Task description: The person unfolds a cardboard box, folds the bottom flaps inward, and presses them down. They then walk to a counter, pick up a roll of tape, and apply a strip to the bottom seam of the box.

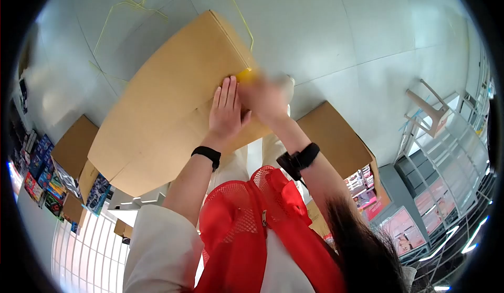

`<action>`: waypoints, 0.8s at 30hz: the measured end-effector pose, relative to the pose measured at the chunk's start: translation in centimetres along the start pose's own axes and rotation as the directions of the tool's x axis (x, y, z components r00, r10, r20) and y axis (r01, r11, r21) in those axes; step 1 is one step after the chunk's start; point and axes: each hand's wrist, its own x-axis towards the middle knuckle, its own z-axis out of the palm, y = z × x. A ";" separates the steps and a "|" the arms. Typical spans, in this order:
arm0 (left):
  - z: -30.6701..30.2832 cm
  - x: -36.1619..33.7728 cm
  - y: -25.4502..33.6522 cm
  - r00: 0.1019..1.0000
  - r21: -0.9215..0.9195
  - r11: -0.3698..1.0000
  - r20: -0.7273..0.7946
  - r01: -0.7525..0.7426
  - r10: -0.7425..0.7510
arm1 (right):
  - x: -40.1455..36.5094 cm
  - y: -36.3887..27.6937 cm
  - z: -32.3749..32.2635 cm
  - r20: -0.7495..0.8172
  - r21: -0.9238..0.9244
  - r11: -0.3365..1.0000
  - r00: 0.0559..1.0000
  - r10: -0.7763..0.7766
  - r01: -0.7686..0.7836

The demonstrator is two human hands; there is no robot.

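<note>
A large brown cardboard box [168,83] lies in front of me, tilted across the view. My left hand [226,113] rests flat on its upper face near the right edge, fingers stretched out and holding nothing. Right beside it, my right hand [264,100] is at the box's edge, its fingers smeared by motion. A small yellow piece [245,75] shows at the edge between the fingertips of both hands; I cannot tell whether the right hand grips it.
Loose yellow strapping [126,2] lies on the grey floor [325,25]. Another cardboard box [336,141] stands to my right, with a beige stool [428,109] and a white wire rack [446,162] beyond. At left are a smaller box [76,143] and colourful packages [47,180].
</note>
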 end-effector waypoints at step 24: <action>-1.8 -3.3 -1.2 0.943 0.058 0.964 -0.232 0.258 -0.239 | 2.9 -7.0 -5.0 0.250 -0.182 0.976 0.954 0.162 -0.119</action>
